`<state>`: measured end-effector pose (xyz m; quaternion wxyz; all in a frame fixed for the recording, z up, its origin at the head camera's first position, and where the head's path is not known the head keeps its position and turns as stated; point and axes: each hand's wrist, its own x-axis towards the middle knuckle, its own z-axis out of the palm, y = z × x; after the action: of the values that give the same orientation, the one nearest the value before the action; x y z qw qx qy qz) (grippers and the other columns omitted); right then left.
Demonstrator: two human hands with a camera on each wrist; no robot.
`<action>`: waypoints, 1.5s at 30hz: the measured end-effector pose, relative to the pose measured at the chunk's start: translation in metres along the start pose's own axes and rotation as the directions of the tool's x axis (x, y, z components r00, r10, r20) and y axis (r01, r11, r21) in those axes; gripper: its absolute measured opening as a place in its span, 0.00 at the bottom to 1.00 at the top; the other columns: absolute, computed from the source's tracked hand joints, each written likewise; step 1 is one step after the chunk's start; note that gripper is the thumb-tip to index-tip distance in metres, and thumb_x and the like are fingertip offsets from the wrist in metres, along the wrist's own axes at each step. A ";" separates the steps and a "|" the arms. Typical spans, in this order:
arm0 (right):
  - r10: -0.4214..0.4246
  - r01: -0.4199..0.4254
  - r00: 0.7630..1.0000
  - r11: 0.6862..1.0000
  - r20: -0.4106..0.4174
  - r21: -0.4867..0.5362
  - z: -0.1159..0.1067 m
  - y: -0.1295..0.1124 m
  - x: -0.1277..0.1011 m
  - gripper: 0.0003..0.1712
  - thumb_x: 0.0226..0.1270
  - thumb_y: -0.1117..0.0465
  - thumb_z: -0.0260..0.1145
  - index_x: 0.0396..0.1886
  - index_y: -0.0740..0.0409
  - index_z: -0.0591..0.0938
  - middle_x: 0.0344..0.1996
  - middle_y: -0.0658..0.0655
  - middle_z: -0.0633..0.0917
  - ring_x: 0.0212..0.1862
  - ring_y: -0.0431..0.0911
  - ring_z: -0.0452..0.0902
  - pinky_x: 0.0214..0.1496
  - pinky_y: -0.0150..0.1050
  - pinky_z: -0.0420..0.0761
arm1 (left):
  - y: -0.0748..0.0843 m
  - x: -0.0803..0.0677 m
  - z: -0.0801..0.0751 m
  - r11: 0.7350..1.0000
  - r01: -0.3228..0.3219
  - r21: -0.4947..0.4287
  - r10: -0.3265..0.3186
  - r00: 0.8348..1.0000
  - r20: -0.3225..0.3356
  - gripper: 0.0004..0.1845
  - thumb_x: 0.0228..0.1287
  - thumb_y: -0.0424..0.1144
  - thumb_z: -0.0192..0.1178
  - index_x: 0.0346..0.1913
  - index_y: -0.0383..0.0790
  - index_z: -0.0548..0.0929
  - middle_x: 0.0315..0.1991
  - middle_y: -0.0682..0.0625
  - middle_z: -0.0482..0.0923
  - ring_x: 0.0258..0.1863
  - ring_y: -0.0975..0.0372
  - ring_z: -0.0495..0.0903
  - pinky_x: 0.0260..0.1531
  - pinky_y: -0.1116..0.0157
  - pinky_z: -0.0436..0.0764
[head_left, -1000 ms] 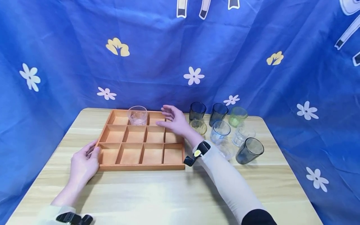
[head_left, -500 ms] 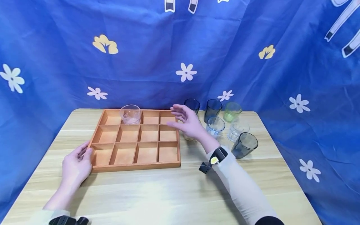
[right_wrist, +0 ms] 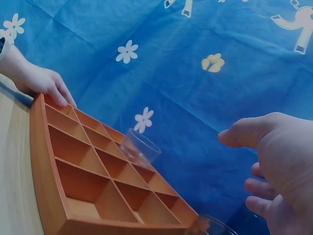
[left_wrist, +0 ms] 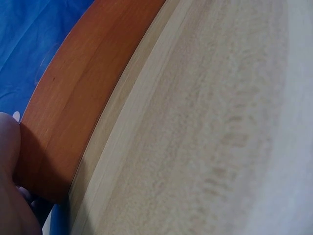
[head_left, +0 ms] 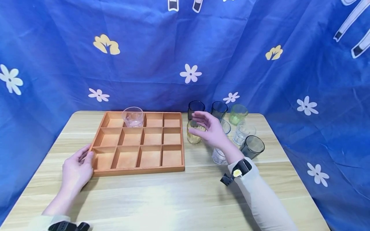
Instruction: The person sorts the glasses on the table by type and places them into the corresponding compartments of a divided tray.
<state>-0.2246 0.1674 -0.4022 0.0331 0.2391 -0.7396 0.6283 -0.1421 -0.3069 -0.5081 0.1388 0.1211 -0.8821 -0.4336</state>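
Observation:
A compartmented wooden tray (head_left: 138,170) lies on the left half of the table. My left hand (head_left: 77,168) grips its front left corner, the thumb at the rim and the fingers along the side. One clear glass (head_left: 133,118) stands in the back row, second compartment from the left. My right hand (head_left: 212,131) hovers to the right of the tray with fingers loosely bent, holding nothing. Just beyond its fingertips is a yellowish glass (head_left: 193,136), partly covered by the hand; whether they touch I cannot tell. In the right wrist view the thumb and fingers are spread apart.
Around my right hand stand two dark glasses (head_left: 219,110) at the back, a green glass (head_left: 238,114), a bluish glass (head_left: 226,126) partly hidden, clear glasses (head_left: 243,133) and a grey glass (head_left: 252,147). A blue patterned cloth (head_left: 144,64) hangs behind the table (head_left: 138,199).
My right hand has moved right, away from above the tray to the yellowish glass. The left hand stays at the tray's corner. The head view has shifted slightly.

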 end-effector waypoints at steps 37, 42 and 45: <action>0.031 -0.048 0.996 0.978 -0.086 -0.203 -0.069 0.021 -0.081 0.39 0.60 0.74 0.79 0.70 0.71 0.74 0.67 0.72 0.77 0.70 0.64 0.71 0.76 0.57 0.69 | 0.007 -0.003 -0.004 1.000 -0.015 0.009 0.015 1.000 0.006 0.26 0.84 0.43 0.52 0.75 0.34 0.75 0.64 0.31 0.79 0.60 0.40 0.80 0.40 0.89 0.72; 0.057 -0.079 0.994 0.969 -0.098 -0.233 -0.072 0.026 -0.090 0.40 0.60 0.72 0.81 0.71 0.69 0.75 0.69 0.71 0.76 0.72 0.61 0.70 0.77 0.58 0.66 | 0.007 -0.003 -0.004 1.000 -0.009 0.005 0.009 1.000 0.002 0.25 0.84 0.44 0.52 0.75 0.35 0.75 0.64 0.32 0.80 0.59 0.49 0.82 0.41 0.89 0.72; 0.083 -0.107 0.991 0.963 -0.108 -0.247 -0.073 0.029 -0.095 0.40 0.61 0.69 0.81 0.71 0.69 0.75 0.69 0.70 0.77 0.72 0.60 0.70 0.78 0.59 0.65 | 0.005 -0.004 -0.003 1.000 -0.007 -0.002 0.007 1.000 -0.003 0.25 0.84 0.43 0.53 0.75 0.36 0.76 0.64 0.32 0.80 0.55 0.65 0.82 0.41 0.88 0.73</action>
<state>-0.1707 0.2691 -0.4465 0.0688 0.1666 -0.8216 0.5408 -0.1380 -0.3050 -0.5025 0.1419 0.1185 -0.8818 -0.4339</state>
